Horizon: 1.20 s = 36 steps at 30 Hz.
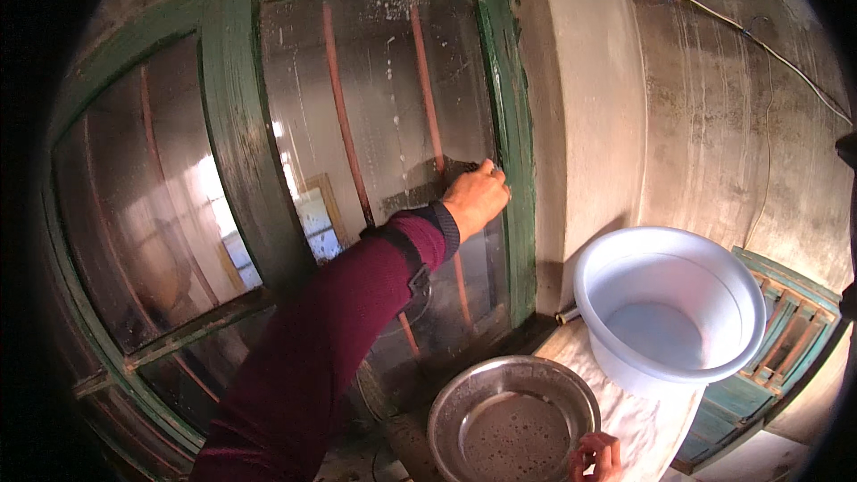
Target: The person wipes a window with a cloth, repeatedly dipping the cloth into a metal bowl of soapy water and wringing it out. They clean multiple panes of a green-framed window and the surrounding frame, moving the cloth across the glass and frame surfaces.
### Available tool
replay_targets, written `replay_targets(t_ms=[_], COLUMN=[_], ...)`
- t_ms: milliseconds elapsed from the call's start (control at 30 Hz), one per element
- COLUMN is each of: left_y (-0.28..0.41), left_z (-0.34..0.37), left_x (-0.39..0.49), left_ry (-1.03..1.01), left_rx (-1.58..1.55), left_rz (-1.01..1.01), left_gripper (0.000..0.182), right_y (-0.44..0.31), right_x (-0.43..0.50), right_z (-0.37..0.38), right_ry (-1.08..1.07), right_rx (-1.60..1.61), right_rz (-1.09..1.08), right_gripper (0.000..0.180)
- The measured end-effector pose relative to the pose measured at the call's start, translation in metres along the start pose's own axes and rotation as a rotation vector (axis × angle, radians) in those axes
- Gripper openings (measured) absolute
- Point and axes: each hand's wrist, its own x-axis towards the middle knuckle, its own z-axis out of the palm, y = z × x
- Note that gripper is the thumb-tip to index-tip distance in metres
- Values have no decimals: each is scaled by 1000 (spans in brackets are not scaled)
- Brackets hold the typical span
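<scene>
My left hand (477,198) reaches up to the right edge of a glass window pane (375,114), beside the green wooden frame (517,241). Its fingers are curled in. A small greyish bit shows at the fingertips, too little to tell what it is. Wet streaks and patches of foam mark the pane's upper part. Low in the view, my right hand (598,456) has its fingers bent at the right rim of a round metal basin (445,408). Cloudy liquid with bubbles lies in the bottom of that basin.
To the right, a large white plastic tub (669,274) stands on a pale surface (643,425). Reddish bars (345,114) show through the glass. A cable (723,20) runs along the stained wall (703,114). Green slatted woodwork (790,328) is low at the right.
</scene>
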Motion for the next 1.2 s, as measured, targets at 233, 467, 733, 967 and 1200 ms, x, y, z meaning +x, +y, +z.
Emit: replay_targets(t_ms=[233,467,733,967,1200], left_y=[-14,-35,-58,-43,-31], left_z=[-45,-106,-157,-150,-110], left_x=[-59,-153,-234,-233,-173], left_ry=[-204,-279,-270,-234,-77], left_rx=[-57,-73,-270,-113,-67], left_rz=[-24,-28,55,-16,33], left_gripper=[21,25,56,52,55], right_y=[-75,-150,-185,-148,-120], right_x=[34,89,156,115,63], right_z=[-41,-52,-46,-47,-56], right_ry=[-115,-240,-297,-559,-630], right_rx=[113,724,991,772,596], right_rz=[1,105,25,366,329], right_gripper=[27,46,34,47,27])
